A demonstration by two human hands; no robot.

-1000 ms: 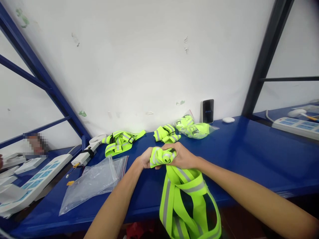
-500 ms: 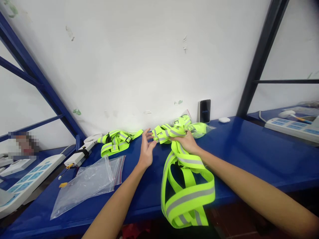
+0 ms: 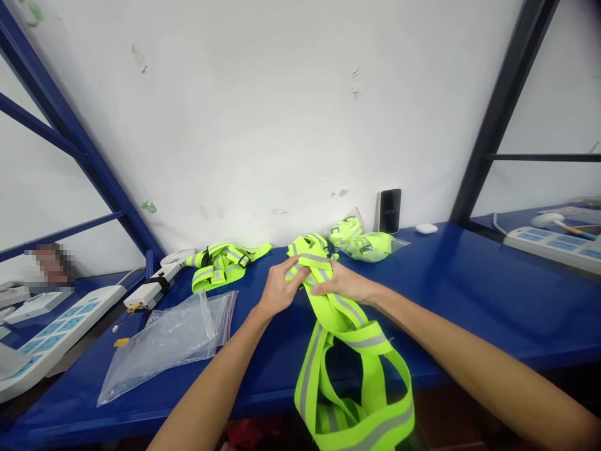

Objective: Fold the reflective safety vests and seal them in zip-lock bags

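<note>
A neon yellow-green reflective harness with grey stripes is bunched at its far end, and its loops hang over the table's front edge. My left hand pinches the bunched straps from the left, thumb on top. From the right, my right hand grips the same straps, its fingers partly hidden behind them. Just beyond lies a clear bag with more neon straps inside. Another loose reflective harness rests on the table to the left of my hands.
Clear zip bags lie on the blue table at the left. Behind them are a white fan and a power strip. A dark-screened device leans on the wall near a white case.
My left hand has moved from open beside the straps to closed on them. My right hand has shifted slightly left and nearer, and the hanging loops sit lower.
</note>
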